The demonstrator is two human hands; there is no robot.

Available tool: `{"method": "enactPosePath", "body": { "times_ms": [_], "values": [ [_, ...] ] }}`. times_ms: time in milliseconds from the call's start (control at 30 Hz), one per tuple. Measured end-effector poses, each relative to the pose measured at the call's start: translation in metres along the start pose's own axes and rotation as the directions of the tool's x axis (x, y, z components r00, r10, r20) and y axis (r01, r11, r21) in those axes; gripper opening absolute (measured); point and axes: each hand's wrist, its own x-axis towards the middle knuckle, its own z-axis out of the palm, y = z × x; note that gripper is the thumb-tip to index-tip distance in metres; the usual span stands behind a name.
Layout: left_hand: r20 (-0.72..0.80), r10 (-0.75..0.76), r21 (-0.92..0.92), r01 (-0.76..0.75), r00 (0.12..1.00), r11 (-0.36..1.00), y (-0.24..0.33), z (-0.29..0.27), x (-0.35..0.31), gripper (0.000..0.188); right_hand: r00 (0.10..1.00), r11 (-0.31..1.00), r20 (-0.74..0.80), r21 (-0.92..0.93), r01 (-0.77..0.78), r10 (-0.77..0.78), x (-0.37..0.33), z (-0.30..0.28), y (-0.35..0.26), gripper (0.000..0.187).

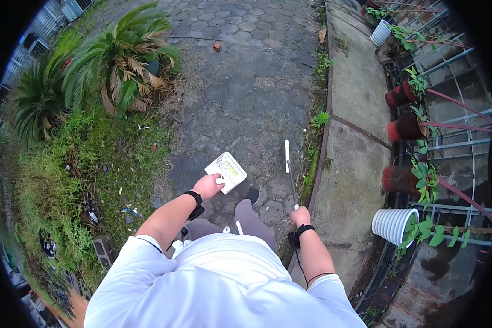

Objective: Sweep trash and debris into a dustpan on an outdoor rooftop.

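Note:
My left hand (207,187) is closed around the white knob-like handle end of a white, square-edged dustpan (236,174), which hangs in front of my left leg. A pale yellow-green patch shows in its middle; I cannot tell whether this is a label or something lying inside. Over on the right, my right hand (299,216) grips the white-tipped end of a broom (292,183) with a thin dark handle. It reaches forward to a narrow white head at the pavement, its bristles not visible. Dark bands circle both wrists.
Dark paving (240,98) runs ahead, with a brown scrap (217,47) on it. Weeds with scattered litter and a spiky palm-like plant (126,65) border the left. Along the right lie a concrete ledge (355,164), red-brown pots (407,130), a white ribbed pot (393,226) and metal railings.

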Motion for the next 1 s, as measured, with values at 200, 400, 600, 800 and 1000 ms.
{"method": "enactPosePath", "body": {
  "times_ms": [200, 400, 600, 800, 1000],
  "values": [
    [0.026, 0.024, 0.109, -0.026, 0.999, 0.994, 0.066, -0.015, 0.088, 0.039, 0.987, 0.99, 0.083, -0.026, 0.137, -0.134, 0.075, -0.036, -0.039, 0.025],
    [0.133, 0.099, 0.229, -0.128, 0.986, 0.965, 0.096, -0.021, 0.177, 0.042, 0.933, 0.942, 0.241, -0.136, 0.306, -0.269, 0.072, -0.076, -0.091, 0.028],
    [0.148, 0.129, 0.237, -0.161, 0.981, 0.958, 0.089, -0.085, 0.225, 0.043, 0.917, 0.952, 0.255, 0.059, 0.301, -0.306, 0.061, -0.144, -0.089, 0.046],
    [0.035, 0.092, 0.021, -0.093, 0.995, 0.995, 0.048, -0.182, 0.263, 0.039, 0.993, 0.937, 0.081, 0.346, 0.048, -0.08, 0.094, -0.152, -0.128, 0.041],
    [0.031, 0.023, -0.074, -0.02, 0.999, 0.997, 0.036, -0.262, 0.323, 0.038, 0.995, 0.951, -0.102, 0.308, 0.032, -0.001, 0.176, -0.19, -0.208, 0.026]
  ]
}}
